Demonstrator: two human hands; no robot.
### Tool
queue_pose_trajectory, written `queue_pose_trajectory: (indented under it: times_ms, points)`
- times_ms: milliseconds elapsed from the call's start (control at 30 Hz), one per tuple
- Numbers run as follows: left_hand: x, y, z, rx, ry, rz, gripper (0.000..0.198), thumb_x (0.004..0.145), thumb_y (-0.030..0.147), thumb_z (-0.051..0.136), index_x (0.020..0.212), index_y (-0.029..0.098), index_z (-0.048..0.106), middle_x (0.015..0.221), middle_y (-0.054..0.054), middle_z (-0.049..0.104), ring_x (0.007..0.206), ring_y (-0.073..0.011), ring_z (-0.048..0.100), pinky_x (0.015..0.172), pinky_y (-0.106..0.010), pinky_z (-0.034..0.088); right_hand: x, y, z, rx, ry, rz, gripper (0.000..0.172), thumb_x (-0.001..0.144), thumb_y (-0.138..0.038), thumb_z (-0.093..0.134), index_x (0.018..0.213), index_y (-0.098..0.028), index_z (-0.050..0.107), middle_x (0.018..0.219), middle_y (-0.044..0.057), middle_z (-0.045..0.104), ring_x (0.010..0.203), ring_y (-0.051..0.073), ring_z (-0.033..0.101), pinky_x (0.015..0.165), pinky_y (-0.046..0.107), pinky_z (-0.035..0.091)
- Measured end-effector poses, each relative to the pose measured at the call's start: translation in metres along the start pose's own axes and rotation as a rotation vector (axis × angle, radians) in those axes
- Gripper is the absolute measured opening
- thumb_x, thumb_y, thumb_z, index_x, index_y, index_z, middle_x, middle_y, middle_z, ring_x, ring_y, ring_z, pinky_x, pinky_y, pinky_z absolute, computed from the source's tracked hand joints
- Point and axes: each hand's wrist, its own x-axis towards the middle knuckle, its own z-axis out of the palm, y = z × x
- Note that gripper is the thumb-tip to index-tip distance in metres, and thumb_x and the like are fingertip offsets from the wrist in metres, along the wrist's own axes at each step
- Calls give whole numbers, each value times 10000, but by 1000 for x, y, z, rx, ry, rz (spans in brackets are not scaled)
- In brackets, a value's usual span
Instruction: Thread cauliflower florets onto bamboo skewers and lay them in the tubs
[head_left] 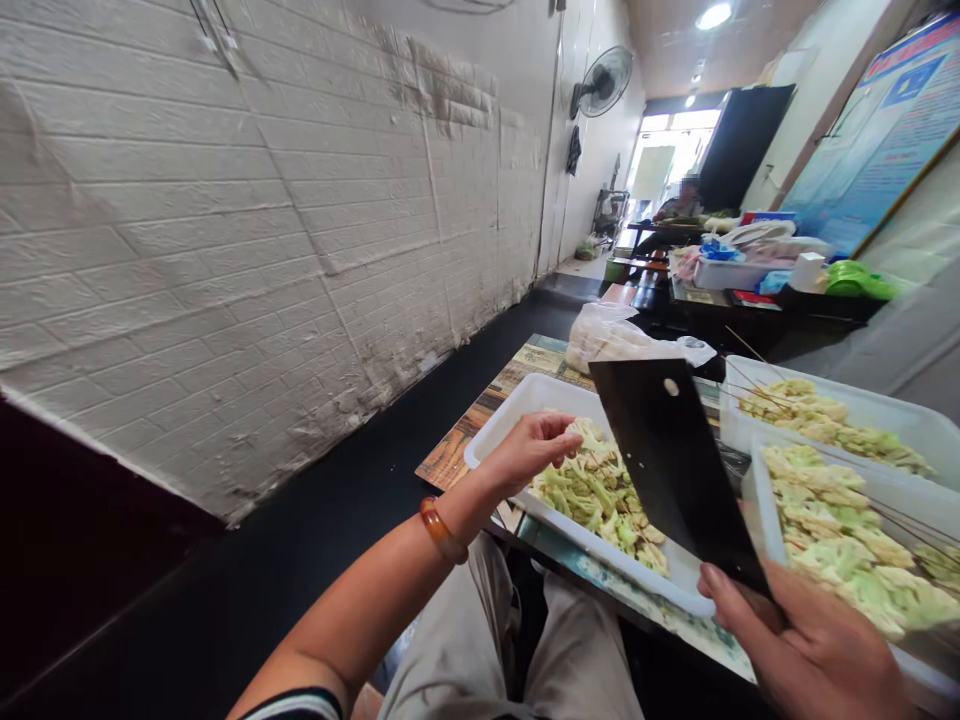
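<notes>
Cut cauliflower [600, 490] is heaped in a white tray [510, 415], which is set on a wood-patterned table [450, 450] and taken here as the dial's centre. At ten o'clock, over the heap, the left hand [541, 440] is held with its fingers curled close to one another; whether anything is pinched between them cannot be told. An amber-coloured bangle [442, 532] is worn on that wrist.

At four o'clock, the handle of a cleaver [667, 460] is firmly clamped in the right hand [817, 640]. The broad dark blade is raised at a tilt, pointed towards eleven o'clock, and part of the tray is hidden behind it (a small hole [670, 386] can be seen near its upper corner).

More cauliflower is held in a second tray [769, 500] at three o'clock and in a farther tray [726, 400] between two and three. A filled plastic bag [607, 335] is placed at twelve o'clock, just beyond the tray. Far off towards one o'clock, a person [675, 205] can be made out at another table.
</notes>
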Motion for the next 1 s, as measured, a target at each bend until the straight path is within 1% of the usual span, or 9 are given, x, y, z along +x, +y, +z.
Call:
queue_pose_trajectory:
  times_ms: [133, 267, 333, 467, 567, 700, 767, 900, 1000]
  points:
    - [-2, 2, -2, 36, -38, 11, 347, 728, 434, 659, 831, 104, 637, 645, 15, 508, 540, -57, 399, 538, -213, 320, 5, -9, 3, -48, 52, -190, 306, 917, -410, 470, 855, -196, 679, 668, 42, 716, 427, 183, 620, 362, 280, 482]
    - [-4, 4, -4, 69, -62, 35, 311, 757, 429, 626, 739, 122, 582, 612, 35, 450, 538, -60, 388, 545, -215, 324, 5, -12, 3, -61, 66, -263, 259, 920, -352, 483, 917, -165, 661, 788, 73, 739, 521, 209, 673, 527, 301, 581]
    - [-5, 5, -4, 80, -71, 47, 309, 763, 426, 615, 699, 132, 545, 607, 40, 432, 536, -61, 386, 543, -216, 323, 4, -12, 2, -57, 66, -270, 239, 917, -337, 492, 926, -164, 657, 825, 79, 741, 521, 204, 673, 563, 302, 593]
    - [-7, 7, -4, 91, -74, 50, 328, 759, 424, 606, 636, 143, 490, 591, 43, 414, 526, -62, 390, 541, -220, 334, -1, -9, 3, -51, 24, -273, 238, 913, -318, 506, 1027, -161, 644, 850, 70, 735, 474, 178, 641, 561, 292, 589]
    - [-7, 8, -4, 70, -73, 40, 341, 740, 440, 617, 629, 145, 487, 593, 43, 416, 525, -63, 393, 547, -222, 345, -3, -5, 5, -42, -11, -272, 270, 907, -323, 517, 1084, -153, 629, 862, 70, 730, 525, 185, 658, 587, 289, 588]
    - [-8, 9, -5, 86, -84, 57, 351, 758, 437, 597, 608, 149, 464, 591, 47, 396, 533, -62, 392, 555, -218, 345, -3, -3, 8, -46, -15, -264, 292, 903, -332, 522, 1098, -141, 626, 870, 72, 731, 614, 197, 689, 646, 286, 588]
    - [-9, 11, -5, 107, -90, 65, 354, 767, 430, 586, 595, 152, 450, 581, 51, 385, 536, -63, 387, 555, -216, 341, -3, -3, 8, -41, -21, -254, 284, 907, -332, 514, 1092, -153, 631, 877, 62, 735, 629, 193, 696, 641, 274, 585]
    - [-9, 11, -5, 123, -101, 51, 349, 765, 419, 583, 583, 156, 443, 560, 53, 383, 535, -66, 373, 549, -216, 333, -2, -4, 8, -28, -39, -218, 291, 897, -370, 514, 1071, -185, 657, 882, 41, 745, 648, 197, 711, 563, 251, 575]
    - [-8, 11, -3, 109, -97, 40, 333, 754, 415, 588, 591, 157, 455, 567, 48, 407, 536, -69, 382, 547, -219, 333, -1, -5, 9, -32, -45, -227, 302, 890, -377, 523, 1084, -189, 658, 928, 50, 746, 694, 209, 721, 585, 257, 585]
